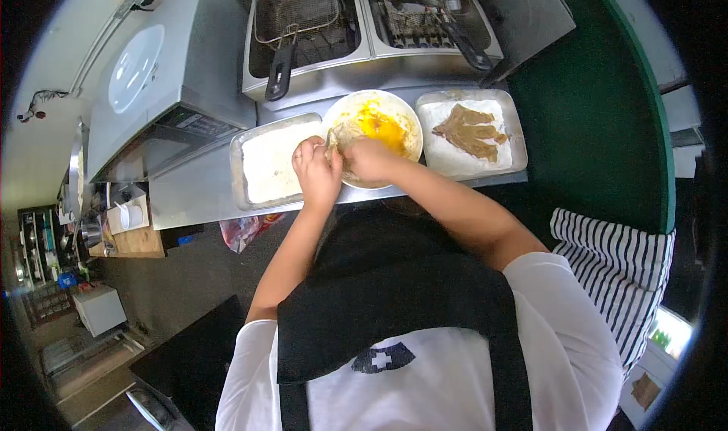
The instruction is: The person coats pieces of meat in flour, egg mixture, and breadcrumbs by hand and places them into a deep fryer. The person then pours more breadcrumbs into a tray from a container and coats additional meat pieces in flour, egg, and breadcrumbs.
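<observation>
A white bowl (416, 131) with yellow egg (385, 131) and pale, beige-coated food stands in front of me. At its left rim, the fingers of my left hand (317, 169) are closed around a small battered piece of food (332, 144). My right hand (365, 160) reaches over the bowl's near side, its curled fingers meeting the left ones at that piece; its fingertips are partly hidden. Left of the bowl is a metal tray (238, 174) of pale powder or crumbs (269, 164). On the right, another metal tray (519, 131) holds white powder with a flat, ragged brown piece of food (470, 131) on it.
Behind the bowl stands a double deep fryer (371, 68) with wire baskets (297, 14) and black handles (281, 70). A steel box-shaped appliance (182, 74) is at left, a white plate (136, 68) on it. A green panel (591, 105) and striped cloth (614, 272) border the right.
</observation>
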The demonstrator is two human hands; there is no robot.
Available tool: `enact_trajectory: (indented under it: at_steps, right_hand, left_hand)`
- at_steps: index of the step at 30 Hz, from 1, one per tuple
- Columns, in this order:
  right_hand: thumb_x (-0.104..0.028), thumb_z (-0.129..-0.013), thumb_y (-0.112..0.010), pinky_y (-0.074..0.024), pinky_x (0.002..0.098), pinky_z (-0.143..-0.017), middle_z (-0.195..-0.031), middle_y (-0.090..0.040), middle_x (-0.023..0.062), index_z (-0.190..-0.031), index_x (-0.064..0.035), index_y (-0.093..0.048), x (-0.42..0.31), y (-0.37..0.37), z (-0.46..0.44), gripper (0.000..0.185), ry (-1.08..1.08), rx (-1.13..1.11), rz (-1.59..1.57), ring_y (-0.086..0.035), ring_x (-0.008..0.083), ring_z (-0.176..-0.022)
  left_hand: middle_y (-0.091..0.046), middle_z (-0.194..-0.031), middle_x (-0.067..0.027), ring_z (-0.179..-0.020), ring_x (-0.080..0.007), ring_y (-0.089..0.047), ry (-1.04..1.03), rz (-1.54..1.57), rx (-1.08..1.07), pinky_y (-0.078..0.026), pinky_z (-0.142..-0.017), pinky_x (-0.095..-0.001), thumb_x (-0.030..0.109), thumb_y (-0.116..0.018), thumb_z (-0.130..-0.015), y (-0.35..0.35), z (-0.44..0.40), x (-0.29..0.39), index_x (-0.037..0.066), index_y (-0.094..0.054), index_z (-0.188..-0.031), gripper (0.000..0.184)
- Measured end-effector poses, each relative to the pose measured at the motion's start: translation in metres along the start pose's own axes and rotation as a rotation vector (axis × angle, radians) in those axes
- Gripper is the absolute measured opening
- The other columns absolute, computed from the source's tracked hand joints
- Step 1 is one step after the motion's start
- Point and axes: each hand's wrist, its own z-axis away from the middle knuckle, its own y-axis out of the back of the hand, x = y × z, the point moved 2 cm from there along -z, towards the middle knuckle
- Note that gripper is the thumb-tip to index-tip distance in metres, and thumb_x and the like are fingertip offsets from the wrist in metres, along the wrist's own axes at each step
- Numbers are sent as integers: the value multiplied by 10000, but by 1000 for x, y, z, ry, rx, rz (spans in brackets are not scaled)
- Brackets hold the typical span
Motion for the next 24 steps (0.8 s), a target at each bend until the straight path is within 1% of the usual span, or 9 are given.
enact_trajectory:
  at_steps: [3, 6, 9, 12, 15, 17, 18, 21, 24]
  right_hand:
    - [-210, -754, -627, -501, 471, -827, -1012, -681, 182, -1049, -124, -705, 22, -5, -12, 317, 120, 126, 73, -643, 368, -960]
    - [-188, -748, -618, -497, 461, -856, -1042, -665, 211, -1083, -125, -700, 24, -26, -22, 350, 258, 660, 17, -634, 362, -993]
    - [-156, -751, -595, -492, 445, -877, -1051, -654, 227, -1109, -124, -695, 29, -20, -26, 373, 117, 231, -323, -637, 358, -988]
    - [-116, -746, -570, -511, 431, -843, -1065, -643, 234, -1125, -132, -688, 27, 7, -12, 397, -109, 305, -365, -646, 356, -953]
    - [-156, -785, -588, -535, 419, -762, -989, -674, 227, -1061, -90, -707, 20, -17, -28, 308, 121, 409, -355, -674, 318, -865]
    - [-207, -808, -613, -535, 394, -727, -935, -684, 208, -1039, -53, -700, 34, -18, -24, 291, -17, 309, -706, -675, 274, -824]
    - [-233, -820, -625, -536, 382, -709, -908, -689, 198, -1028, -34, -696, 39, -13, -25, 296, -80, 248, -872, -675, 251, -804]
    - [-283, -830, -657, -527, 353, -704, -841, -685, 161, -982, 12, -684, 10, 29, 13, 333, -504, 239, -1278, -660, 217, -770]
    - [-241, -807, -667, -521, 359, -702, -832, -688, 175, -960, 22, -679, 25, 33, 20, 304, -308, 333, -751, -663, 223, -746]
  left_hand:
    - [-561, -1089, -128, -1056, -336, -500, 1, -5, 6, -383, -907, -451, 140, -637, -788, 0, 0, -2, -27, -643, -893, 198]
    - [-561, -1087, -129, -1057, -335, -499, 11, -5, 13, -380, -910, -449, 139, -637, -784, 0, 1, -1, -22, -643, -895, 195]
    - [-562, -1086, -126, -1059, -334, -500, 22, -6, 12, -379, -913, -448, 137, -637, -780, 0, 1, -1, -18, -642, -899, 195]
    - [-564, -1087, -124, -1057, -336, -502, 27, -3, 22, -378, -919, -448, 137, -640, -775, -3, 1, -1, -14, -642, -908, 202]
    - [-563, -1091, -121, -1056, -336, -504, 1, 4, 26, -375, -927, -447, 138, -648, -768, -1, 2, 0, -9, -643, -927, 217]
    - [-563, -1092, -120, -1055, -336, -505, -23, 3, 35, -371, -932, -445, 139, -658, -759, 0, 3, 0, -6, -643, -943, 235]
    - [-557, -1102, -123, -1065, -332, -506, -32, 8, 40, -365, -949, -468, 141, -670, -746, 4, 1, 4, 11, -638, -934, 230]
    - [-551, -1112, -129, -1095, -325, -504, -95, -64, 47, -336, -1005, -505, 148, -682, -736, 3, 2, 26, 34, -625, -903, 211]
    - [-541, -1134, -131, -1145, -315, -494, -188, -31, 41, -298, -1056, -538, 202, -701, -734, 5, 4, 64, 63, -605, -908, 242]
